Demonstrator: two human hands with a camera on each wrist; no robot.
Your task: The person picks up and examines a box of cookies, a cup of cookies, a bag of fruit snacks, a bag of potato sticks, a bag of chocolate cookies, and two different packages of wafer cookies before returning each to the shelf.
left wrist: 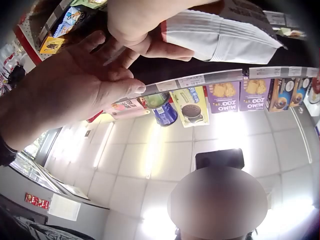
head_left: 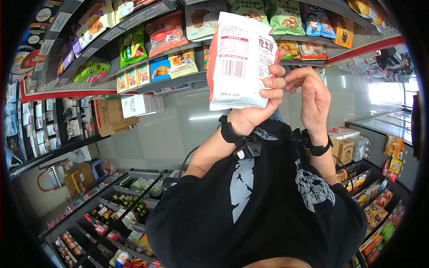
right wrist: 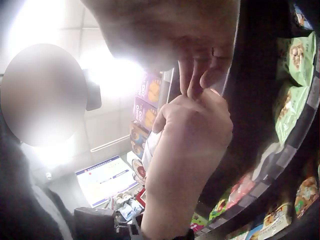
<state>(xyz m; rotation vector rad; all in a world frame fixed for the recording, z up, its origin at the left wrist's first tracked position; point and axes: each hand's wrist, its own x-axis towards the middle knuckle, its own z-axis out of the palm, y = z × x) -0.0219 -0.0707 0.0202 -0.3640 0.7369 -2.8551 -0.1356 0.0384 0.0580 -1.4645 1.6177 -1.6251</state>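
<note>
L hand grips snack pkt; R hand empty, loosely curled, close by. Pkt's barcode in head cam only; purple boxes only in wrist cams.

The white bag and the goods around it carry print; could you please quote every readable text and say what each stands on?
"挖土豆", "ATUDOU": the white bag.
"MIMO ZOO": the purple boxes, upside down in the left wrist view.
"丸子": a green snack bag.
Too small or blurred to read surely: the bag's small print, price tags, the wall notice, other packs.
</note>
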